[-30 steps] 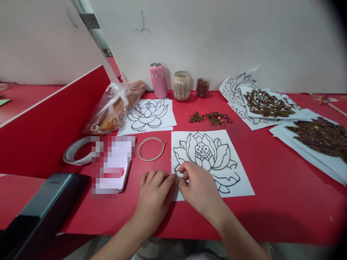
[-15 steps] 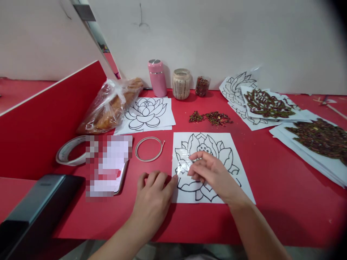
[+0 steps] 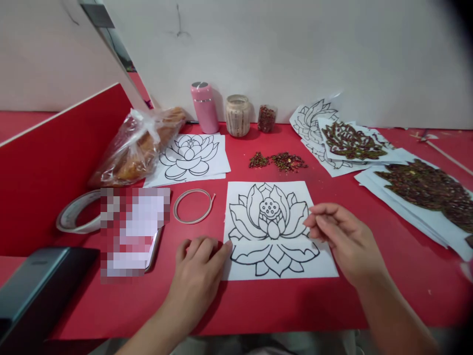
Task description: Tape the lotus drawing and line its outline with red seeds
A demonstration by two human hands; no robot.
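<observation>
head view: red tabletop (image 3: 273, 305) before white partition (image 3: 277, 54), left hand (image 3: 197, 271) unclenched, grip of right hand (image 3: 349, 246) unclear.

White sheet (image 3: 275, 229) with black lotus outlines, red tabletop (image 3: 266, 308), silver-banded pink flask (image 3: 205, 111), red-and-green seed piles (image 3: 287, 161)

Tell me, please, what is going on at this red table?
A person's left hand rests with its thumb on the left edge of a lotus drawing. The right hand is at the right edge, its fingers drawn together; whether they hold anything is unclear. Beyond the drawing lie two seed-like piles.
</observation>
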